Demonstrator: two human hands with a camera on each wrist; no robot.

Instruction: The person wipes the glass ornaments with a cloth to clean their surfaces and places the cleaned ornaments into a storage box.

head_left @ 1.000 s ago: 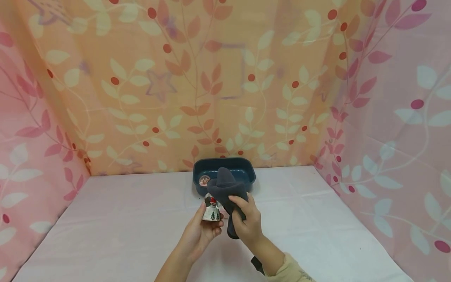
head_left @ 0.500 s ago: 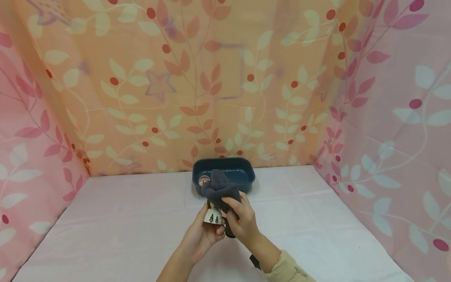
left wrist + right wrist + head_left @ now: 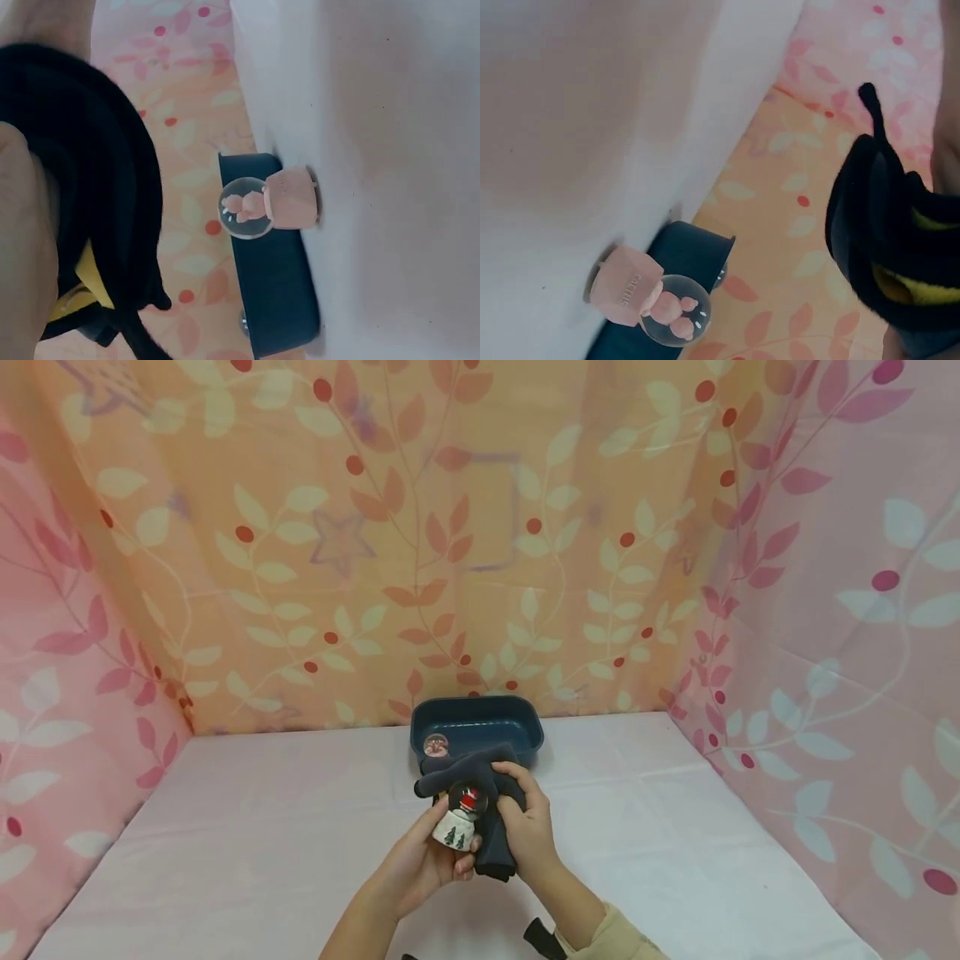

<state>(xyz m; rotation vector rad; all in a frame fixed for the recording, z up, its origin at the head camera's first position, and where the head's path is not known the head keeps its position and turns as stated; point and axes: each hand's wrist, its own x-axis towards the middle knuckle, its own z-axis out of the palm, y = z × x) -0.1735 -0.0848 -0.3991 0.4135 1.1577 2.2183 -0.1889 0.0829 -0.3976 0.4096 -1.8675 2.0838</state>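
My left hand (image 3: 427, 868) holds a small snow globe (image 3: 456, 828) by its white base, which has green trees painted on it. Inside its glass ball is a red figure. My right hand (image 3: 531, 822) grips a folded dark grey cloth (image 3: 497, 843), bunched behind and beside the glass. Both wrist views show yellow on the cloth's (image 3: 870, 217) inner side, and there the white-based globe is hidden. Past the hands, a pink snow globe (image 3: 291, 199) with pink figures stands on the table; hands and cloth cover it in the head view.
At the back of the white-covered table (image 3: 285, 827) stands a dark blue basin (image 3: 531, 727). Another snow globe (image 3: 436, 745) sits at its left end. Leaf-patterned curtains (image 3: 570, 568) enclose the back and sides. A black strap (image 3: 543, 937) shows by the right wrist.
The cloth covered the glass ball half a second ago; now it has shifted behind it and the red figure shows. The globe has tipped to the right and come slightly nearer.
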